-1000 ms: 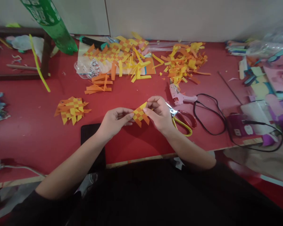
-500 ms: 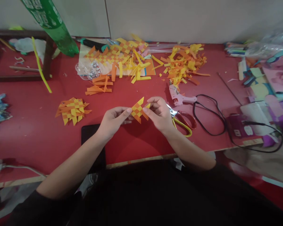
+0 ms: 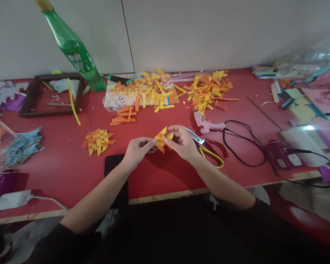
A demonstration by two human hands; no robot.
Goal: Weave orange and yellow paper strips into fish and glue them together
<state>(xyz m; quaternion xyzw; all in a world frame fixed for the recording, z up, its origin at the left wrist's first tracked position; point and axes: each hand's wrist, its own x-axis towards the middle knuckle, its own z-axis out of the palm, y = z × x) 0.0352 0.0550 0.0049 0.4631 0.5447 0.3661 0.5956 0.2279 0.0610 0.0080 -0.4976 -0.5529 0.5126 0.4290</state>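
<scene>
A small woven paper fish point(image 3: 161, 139) in yellow and orange is held above the red table, pinched from both sides. My left hand point(image 3: 140, 149) grips its left end between thumb and fingers. On the other side, my right hand point(image 3: 183, 143) pinches the right end, where pointed yellow tips stick out. Scissors point(image 3: 209, 146) with one red and one yellow handle lie just right of my right hand. To the left rests a pile of similar woven paper pieces point(image 3: 99, 141). A black phone or tablet point(image 3: 114, 165) lies partly under my left forearm.
Loose yellow and orange strips point(image 3: 209, 90) are heaped at the back, near a pink glue gun point(image 3: 207, 124) with a black cord. A green bottle point(image 3: 79, 58) stands by a brown wooden tray point(image 3: 26, 106). Blue bundled strands point(image 3: 24, 146) lie at left.
The camera view has tilted up, so more of the wall, bottle and left side shows. Both hands keep hold of the paper fish, with little change in grip.
</scene>
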